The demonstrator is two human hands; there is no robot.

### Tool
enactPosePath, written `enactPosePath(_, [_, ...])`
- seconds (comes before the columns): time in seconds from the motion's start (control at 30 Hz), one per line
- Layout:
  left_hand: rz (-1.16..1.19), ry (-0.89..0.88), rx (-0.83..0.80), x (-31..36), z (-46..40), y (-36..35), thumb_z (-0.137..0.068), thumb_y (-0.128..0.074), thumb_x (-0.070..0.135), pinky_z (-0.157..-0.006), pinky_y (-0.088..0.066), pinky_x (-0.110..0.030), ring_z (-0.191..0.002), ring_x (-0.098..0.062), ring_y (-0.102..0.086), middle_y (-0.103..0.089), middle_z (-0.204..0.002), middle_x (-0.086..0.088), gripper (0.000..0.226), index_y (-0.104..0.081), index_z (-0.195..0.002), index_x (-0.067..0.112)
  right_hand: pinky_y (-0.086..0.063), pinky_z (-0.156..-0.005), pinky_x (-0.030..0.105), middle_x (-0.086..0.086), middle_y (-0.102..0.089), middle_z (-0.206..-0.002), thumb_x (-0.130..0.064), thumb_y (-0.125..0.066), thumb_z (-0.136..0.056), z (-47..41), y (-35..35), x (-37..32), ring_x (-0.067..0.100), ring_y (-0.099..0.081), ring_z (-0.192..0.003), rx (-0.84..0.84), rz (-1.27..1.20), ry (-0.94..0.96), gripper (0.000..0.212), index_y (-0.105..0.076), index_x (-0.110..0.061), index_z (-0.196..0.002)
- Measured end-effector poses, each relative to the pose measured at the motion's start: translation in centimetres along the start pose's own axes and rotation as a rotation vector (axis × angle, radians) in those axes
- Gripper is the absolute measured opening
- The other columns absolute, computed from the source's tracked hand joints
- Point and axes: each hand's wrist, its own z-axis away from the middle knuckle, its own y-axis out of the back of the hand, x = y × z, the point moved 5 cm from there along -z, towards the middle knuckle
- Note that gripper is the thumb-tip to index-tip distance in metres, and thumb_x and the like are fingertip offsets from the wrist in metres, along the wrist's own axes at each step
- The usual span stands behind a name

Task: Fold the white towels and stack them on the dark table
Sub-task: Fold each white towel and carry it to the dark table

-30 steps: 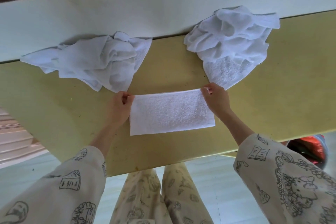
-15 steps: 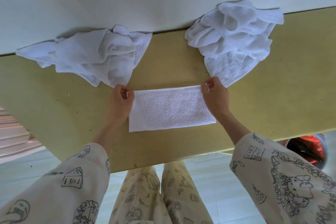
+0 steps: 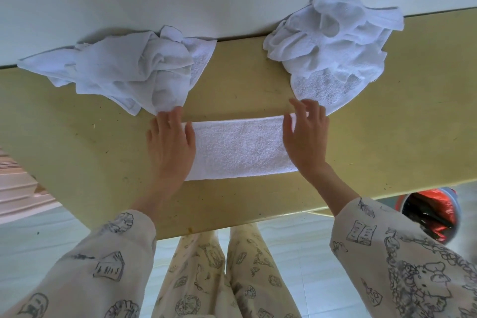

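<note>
The far corners, pinched half a second ago, are no longer being gripped: the folded towel point(image 3: 240, 148) is now being pressed flat on the yellow table point(image 3: 77, 142) between two opened hands. Its left end is being covered by the left hand point(image 3: 171, 148), fingers straight; its right end is being held down by the right hand point(image 3: 305, 137), fingers spread. The fold is judged finished. Beyond the fingertips, two crumpled towel heaps point(image 3: 129, 72) point(image 3: 333, 44) are still waiting.
</note>
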Motion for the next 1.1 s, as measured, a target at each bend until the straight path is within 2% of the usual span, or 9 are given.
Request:
enactPosePath(0.13, [-0.007, -0.332, -0.120, 4.1, 3.5, -3.5, -0.094, -0.036, 0.021, -0.108, -0.030, -0.048, -0.129, -0.033, -0.040, -0.046, -0.136, -0.015, 0.039, -0.045, -0.130, 0.011, -0.033, -0.107, 0.048, 0.019, -0.052, -0.131, -0.016, -0.046, -0.091, 4.0, -3.1, -3.5, 0.031, -0.042, -0.127, -0.107, -0.055, 0.222, 0.033, -0.055, -0.005, -0.120])
enactPosePath(0.23, [-0.034, -0.358, -0.174, 4.2, 4.1, -6.1, -0.094, -0.033, 0.028, -0.113, -0.019, -0.051, -0.137, -0.033, -0.029, -0.035, -0.147, -0.014, 0.046, -0.037, -0.138, 0.014, -0.020, -0.112, 0.049, 0.018, -0.040, -0.144, -0.029, -0.043, -0.092, 5.4, -5.4, -3.3, 0.030, -0.029, -0.136, -0.259, 0.005, 0.174, 0.045, -0.047, -0.009, -0.132])
enactPosePath(0.4, [-0.165, -0.360, -0.187, 0.3, 3.6, -6.4, -0.095, -0.027, 0.041, -0.114, -0.013, -0.051, -0.141, -0.029, -0.021, -0.024, -0.153, -0.008, 0.053, -0.028, -0.144, 0.021, -0.018, -0.114, 0.047, 0.018, -0.033, -0.148, -0.053, -0.039, -0.091, 5.0, -5.7, -0.3, 0.030, -0.030, -0.138, -0.265, 0.106, 0.197, 0.059, -0.042, -0.019, -0.138])
enactPosePath(0.57, [-0.102, -0.184, -0.193, -3.2, 3.7, -5.0, -0.095, -0.022, 0.036, -0.113, -0.010, -0.053, -0.141, -0.031, -0.018, -0.020, -0.153, -0.012, 0.056, -0.020, -0.145, 0.010, -0.014, -0.115, 0.047, 0.017, -0.027, -0.151, -0.059, -0.024, -0.093, 5.1, -5.8, 0.3, 0.029, -0.024, -0.141, -0.330, 0.199, 0.194, 0.063, -0.030, -0.022, -0.143])
enactPosePath(0.63, [-0.018, -0.039, -0.133, -4.0, 4.0, -3.9, -0.096, -0.028, 0.034, -0.113, -0.013, -0.049, -0.139, -0.033, -0.023, -0.028, -0.148, -0.017, 0.054, -0.029, -0.141, 0.004, -0.012, -0.115, 0.047, 0.016, -0.024, -0.153, -0.059, -0.021, -0.093, 5.1, -5.9, 0.2, 0.028, -0.021, -0.142, -0.362, 0.216, 0.172, 0.063, -0.027, -0.023, -0.144])
enactPosePath(0.73, [0.090, 0.224, -0.038, -3.8, 4.1, -2.2, -0.091, -0.052, 0.033, -0.100, -0.029, -0.045, -0.116, -0.039, -0.039, -0.046, -0.123, -0.021, 0.040, -0.051, -0.116, 0.001, -0.010, -0.116, 0.046, 0.015, -0.021, -0.154, -0.060, -0.016, -0.093, 5.1, -5.8, 0.1, 0.028, -0.019, -0.143, -0.389, 0.232, 0.162, 0.064, -0.025, -0.023, -0.145])
enactPosePath(0.83, [0.117, 0.408, -0.111, -2.8, 3.5, -2.0, -0.086, -0.057, 0.043, -0.095, -0.025, -0.034, -0.109, -0.033, -0.037, -0.044, -0.116, -0.017, 0.044, -0.055, -0.106, 0.004, -0.008, -0.116, 0.046, 0.015, -0.020, -0.154, -0.060, -0.016, -0.093, 5.1, -5.8, 0.1, 0.028, -0.017, -0.143, -0.402, 0.228, 0.154, 0.065, -0.023, -0.023, -0.146])
enactPosePath(1.0, [0.213, 0.517, -0.232, -1.9, 2.7, -2.5, -0.090, -0.052, 0.038, -0.097, -0.027, -0.033, -0.112, -0.029, -0.037, -0.043, -0.122, -0.015, 0.038, -0.058, -0.108, 0.005, -0.006, -0.115, 0.046, 0.015, -0.019, -0.155, -0.058, -0.020, -0.092, 5.1, -5.7, 0.0, 0.028, -0.016, -0.144, -0.406, 0.233, 0.154, 0.064, -0.021, -0.023, -0.146])
enactPosePath(1.1, [0.318, 0.518, -0.213, -1.5, 2.4, -2.2, -0.091, -0.050, 0.033, -0.082, -0.041, -0.036, -0.098, -0.027, -0.052, -0.055, -0.102, -0.009, 0.027, -0.052, -0.099, 0.007, -0.006, -0.115, 0.046, 0.015, -0.019, -0.154, -0.058, -0.020, -0.092, 5.1, -5.8, 0.1, 0.028, -0.017, -0.144, -0.399, 0.237, 0.155, 0.064, -0.021, -0.023, -0.146])
